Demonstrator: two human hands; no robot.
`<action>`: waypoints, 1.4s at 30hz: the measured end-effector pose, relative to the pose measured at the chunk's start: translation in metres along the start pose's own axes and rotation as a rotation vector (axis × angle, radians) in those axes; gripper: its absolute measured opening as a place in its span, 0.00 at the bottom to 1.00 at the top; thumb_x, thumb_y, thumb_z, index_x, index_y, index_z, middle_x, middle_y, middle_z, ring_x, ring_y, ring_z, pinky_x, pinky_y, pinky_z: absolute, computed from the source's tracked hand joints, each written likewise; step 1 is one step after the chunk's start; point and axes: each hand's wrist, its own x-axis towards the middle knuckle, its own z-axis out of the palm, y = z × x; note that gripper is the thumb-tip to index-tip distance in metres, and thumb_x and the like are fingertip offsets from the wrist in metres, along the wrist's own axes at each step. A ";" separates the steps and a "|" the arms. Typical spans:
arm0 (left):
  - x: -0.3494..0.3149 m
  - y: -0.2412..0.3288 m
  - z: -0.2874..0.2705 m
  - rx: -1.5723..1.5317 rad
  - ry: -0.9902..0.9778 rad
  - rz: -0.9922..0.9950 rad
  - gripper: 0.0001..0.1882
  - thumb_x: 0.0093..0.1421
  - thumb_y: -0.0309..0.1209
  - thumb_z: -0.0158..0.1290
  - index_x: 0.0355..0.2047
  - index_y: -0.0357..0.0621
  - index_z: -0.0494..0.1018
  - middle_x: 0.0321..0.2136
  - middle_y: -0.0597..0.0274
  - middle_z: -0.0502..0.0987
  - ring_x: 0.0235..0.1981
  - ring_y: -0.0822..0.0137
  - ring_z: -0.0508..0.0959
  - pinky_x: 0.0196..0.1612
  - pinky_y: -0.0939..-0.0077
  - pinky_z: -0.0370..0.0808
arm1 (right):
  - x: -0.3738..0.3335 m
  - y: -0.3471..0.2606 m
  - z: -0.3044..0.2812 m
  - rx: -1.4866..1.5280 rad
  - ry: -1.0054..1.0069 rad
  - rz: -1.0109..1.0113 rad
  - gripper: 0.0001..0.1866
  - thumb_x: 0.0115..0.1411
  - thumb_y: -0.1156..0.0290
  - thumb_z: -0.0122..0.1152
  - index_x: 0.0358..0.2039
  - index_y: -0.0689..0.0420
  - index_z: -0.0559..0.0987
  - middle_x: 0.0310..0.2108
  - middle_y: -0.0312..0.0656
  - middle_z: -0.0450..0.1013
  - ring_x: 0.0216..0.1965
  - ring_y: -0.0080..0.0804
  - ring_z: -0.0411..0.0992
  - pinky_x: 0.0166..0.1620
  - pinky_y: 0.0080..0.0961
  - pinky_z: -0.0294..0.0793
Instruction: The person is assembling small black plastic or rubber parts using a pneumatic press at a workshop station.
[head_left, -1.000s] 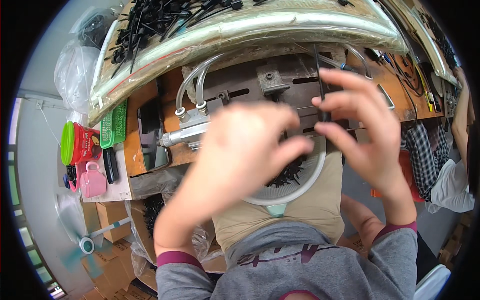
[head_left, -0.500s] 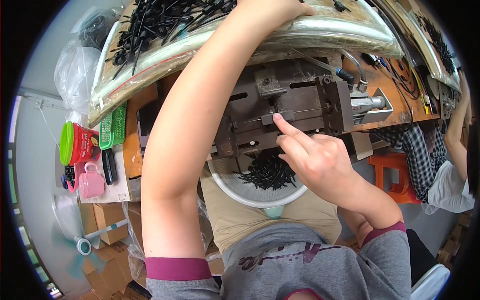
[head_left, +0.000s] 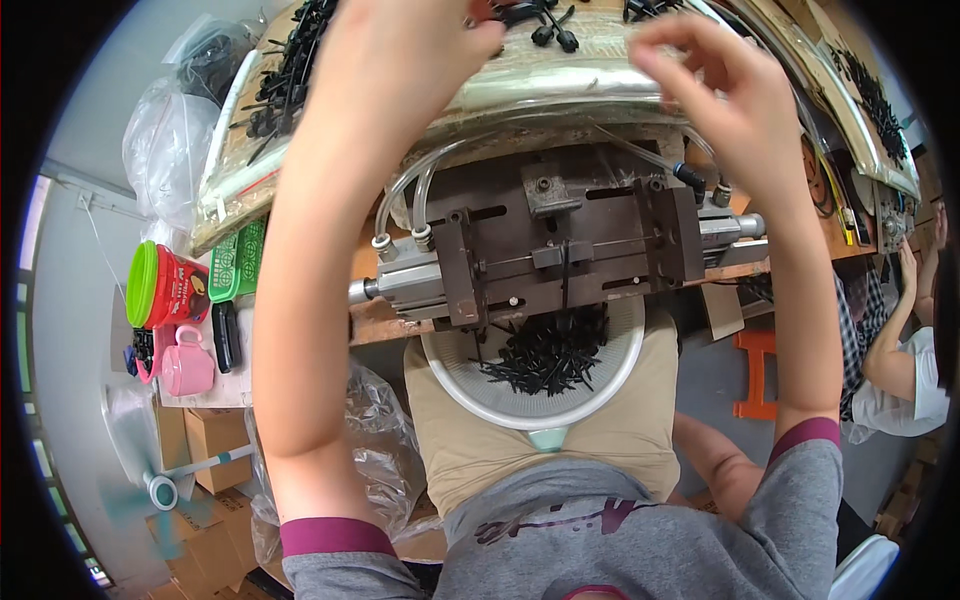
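My left hand [head_left: 395,60] reaches over the padded tray [head_left: 610,85] at the far edge. Its thumb sticks out beside loose black plastic parts [head_left: 555,35]; its other fingers are hidden or cut off, so I cannot tell whether they hold anything. Blurred above the tray's right part is my right hand [head_left: 730,85], its fingers curved and apart with nothing visible in them. Below lies a dark metal clamping fixture [head_left: 610,215]. A thin black part [head_left: 566,275] lies across its small central block [head_left: 548,256]. Under the near edge, a white basket [head_left: 437,368] on my lap holds many black parts.
Air cylinders [head_left: 412,280] with clear hoses flank the fixture. At left stand a red tub [head_left: 180,290] with a green rim, a pink mug [head_left: 187,362], a green basket [head_left: 238,262] and a small fan [head_left: 162,490]. Another person's arm [head_left: 900,300] and an orange stool [head_left: 755,375] are at right.
My right hand has left the fixture's central block and risen to the tray. My left hand has drawn back leftward over the tray. A black part now shows across the block.
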 end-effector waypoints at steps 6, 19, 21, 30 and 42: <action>-0.081 0.032 -0.022 -0.047 0.151 0.108 0.16 0.50 0.20 0.67 0.41 0.40 0.83 0.44 0.56 0.84 0.45 0.65 0.84 0.50 0.72 0.79 | 0.093 0.043 0.029 -0.377 -0.204 -0.373 0.12 0.56 0.81 0.59 0.41 0.59 0.83 0.42 0.46 0.78 0.42 0.43 0.78 0.48 0.34 0.77; -0.189 0.100 0.071 0.031 -0.104 -0.035 0.17 0.48 0.28 0.69 0.38 0.37 0.80 0.51 0.48 0.80 0.31 0.63 0.83 0.34 0.73 0.80 | 0.053 0.023 0.016 -0.268 -0.313 -0.335 0.10 0.57 0.78 0.62 0.41 0.60 0.80 0.37 0.46 0.78 0.40 0.37 0.78 0.44 0.34 0.76; -0.186 0.096 0.070 0.071 -0.124 -0.036 0.17 0.47 0.29 0.69 0.37 0.38 0.80 0.51 0.49 0.81 0.28 0.66 0.83 0.32 0.74 0.79 | 0.032 0.027 0.017 -0.226 -0.100 -0.528 0.12 0.57 0.82 0.63 0.43 0.60 0.84 0.36 0.40 0.81 0.37 0.30 0.78 0.37 0.22 0.75; -0.177 0.100 0.056 -0.528 -0.048 -0.316 0.25 0.48 0.29 0.73 0.46 0.37 0.79 0.45 0.53 0.83 0.37 0.63 0.85 0.39 0.74 0.84 | -0.087 -0.022 0.017 -0.211 -0.015 -0.828 0.12 0.50 0.76 0.64 0.34 0.69 0.84 0.37 0.53 0.80 0.31 0.36 0.80 0.35 0.31 0.83; -0.197 0.096 0.030 -0.561 0.152 -0.276 0.17 0.48 0.23 0.70 0.41 0.37 0.83 0.40 0.53 0.82 0.40 0.59 0.84 0.42 0.70 0.82 | -0.123 -0.035 0.019 0.332 -0.109 -0.210 0.33 0.49 0.71 0.76 0.56 0.68 0.78 0.52 0.57 0.76 0.52 0.47 0.78 0.54 0.34 0.78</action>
